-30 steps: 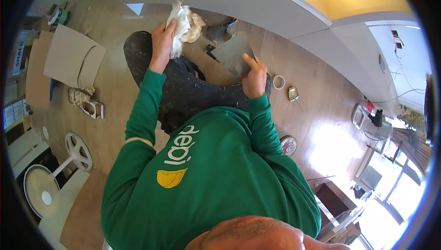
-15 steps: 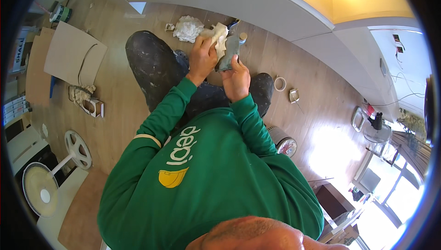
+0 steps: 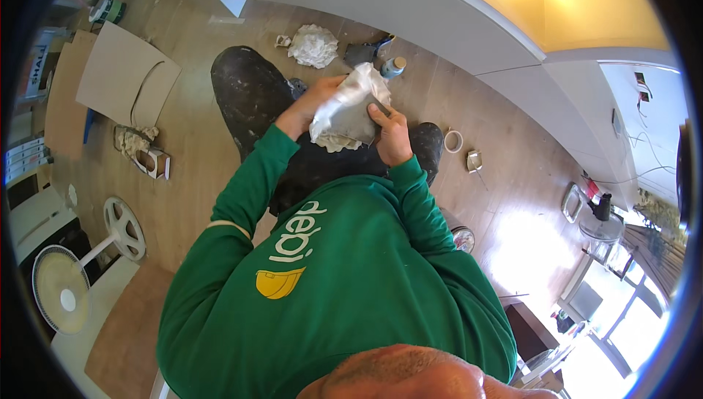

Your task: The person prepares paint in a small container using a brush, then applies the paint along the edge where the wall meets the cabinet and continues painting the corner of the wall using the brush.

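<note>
In front of my knees my right hand (image 3: 395,137) grips the edge of a flat grey plate (image 3: 356,122), with the thumb on top. My left hand (image 3: 311,107) is closed on a crumpled off-white cloth (image 3: 338,100) that wraps over the plate's left and far sides. The cloth hides most of the left fingers, and part of it is smeared by motion. A frilly edge of cloth shows under the plate. Just beyond lie a small bluish bottle (image 3: 393,68) with a beige cap and a dark flat blade (image 3: 359,54) with a blue handle.
A crumpled white wad (image 3: 313,46) lies on the wooden floor left of the bottle. Right of my knee are a tape roll (image 3: 453,141) and a small opened box (image 3: 474,161). A can (image 3: 463,239) stands by my right elbow. Cardboard sheets (image 3: 126,73) and a fan (image 3: 62,289) are at left.
The cloth has spread over the plate, and the plate has turned flatter and come nearer my lap. My left hand has gone behind the cloth. The dark blade and bottle are now less covered.
</note>
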A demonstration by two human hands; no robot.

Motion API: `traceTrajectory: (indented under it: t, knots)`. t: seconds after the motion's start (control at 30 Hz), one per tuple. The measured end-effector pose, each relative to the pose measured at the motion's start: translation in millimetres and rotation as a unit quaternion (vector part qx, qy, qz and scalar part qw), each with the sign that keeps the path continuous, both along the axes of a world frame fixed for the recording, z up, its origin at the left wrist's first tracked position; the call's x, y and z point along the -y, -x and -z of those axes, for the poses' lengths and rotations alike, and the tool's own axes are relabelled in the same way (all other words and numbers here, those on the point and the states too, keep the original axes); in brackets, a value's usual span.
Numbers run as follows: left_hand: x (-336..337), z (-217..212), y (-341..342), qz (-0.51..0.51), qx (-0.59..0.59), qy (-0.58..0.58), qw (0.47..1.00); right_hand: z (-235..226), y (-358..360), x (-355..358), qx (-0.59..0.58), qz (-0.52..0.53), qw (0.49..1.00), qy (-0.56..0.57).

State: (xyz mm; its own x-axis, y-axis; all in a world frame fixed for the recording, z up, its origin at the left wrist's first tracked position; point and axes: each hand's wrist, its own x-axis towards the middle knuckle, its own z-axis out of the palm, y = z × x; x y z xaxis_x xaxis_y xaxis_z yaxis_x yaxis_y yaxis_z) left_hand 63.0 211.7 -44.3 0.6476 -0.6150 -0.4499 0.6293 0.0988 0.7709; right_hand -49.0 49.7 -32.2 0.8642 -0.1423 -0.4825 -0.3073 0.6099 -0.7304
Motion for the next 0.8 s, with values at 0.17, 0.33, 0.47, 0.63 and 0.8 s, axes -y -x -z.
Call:
traceTrajectory:
  t: [0.17,0.33,0.47,0.63,0.8]
  knots:
    - [13.2,17.3,41.9,-0.045,0.328,-0.192,0.924,19.1,17.2,-3.2,-0.021,-0.063,0.905,0.42]
    - [-3.2,-16.9,23.7,-0.126,0.217,-0.177,0.952,-31.6,-12.2,-19.8,0.013,-0.086,0.945,0.314]
    - [-72.6,-76.2,-58.9,-0.37,0.152,-0.208,0.892,-15.2,-81.2,-2.2,0.014,-0.13,0.99,0.044]
    - [-124.8,-77.8,-143.1,-0.616,0.177,-0.017,0.768,166.9,-175.3,-24.6,-0.008,-0.286,0.805,0.52]
    - [-121.2,-62.4,-150.8,-0.588,0.03,-0.006,0.808,269.6,-223.4,-88.9,-0.09,-0.351,0.631,0.686]
